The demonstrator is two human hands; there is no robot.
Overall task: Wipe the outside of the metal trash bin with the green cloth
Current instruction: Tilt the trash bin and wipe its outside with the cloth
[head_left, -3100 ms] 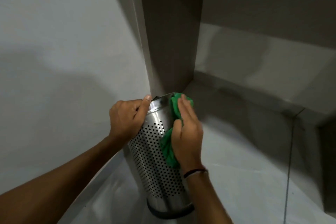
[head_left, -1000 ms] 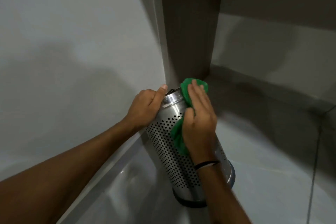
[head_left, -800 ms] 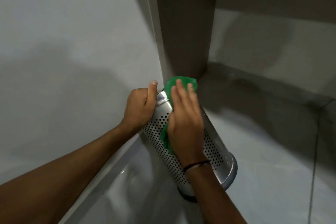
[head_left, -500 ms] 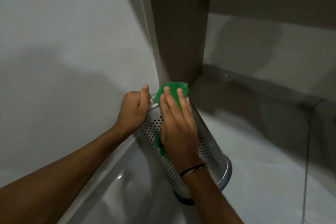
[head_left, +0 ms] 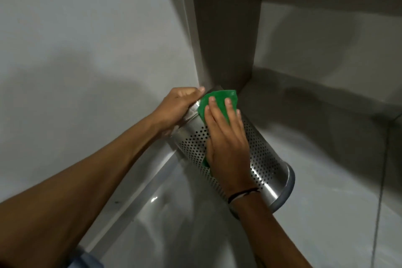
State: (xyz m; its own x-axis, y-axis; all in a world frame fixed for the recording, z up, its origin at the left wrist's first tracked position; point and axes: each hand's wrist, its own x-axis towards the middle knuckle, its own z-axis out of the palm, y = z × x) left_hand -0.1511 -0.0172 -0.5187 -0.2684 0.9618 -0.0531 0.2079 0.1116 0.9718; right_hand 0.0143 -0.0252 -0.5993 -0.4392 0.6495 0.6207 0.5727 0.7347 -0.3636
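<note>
metal trash bin [head_left: 260, 160] tilted on floor [head_left: 326, 213], rim far-left by wall corner | left hand [head_left: 179, 105] grips rim; right hand [head_left: 226, 143] flat, pressing green cloth [head_left: 218, 100] on bin's upper side

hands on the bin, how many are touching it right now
2. The left hand grips the rim at the top of the tilted metal bin; the right hand lies flat on its perforated side, pressing the green cloth against it.
</note>
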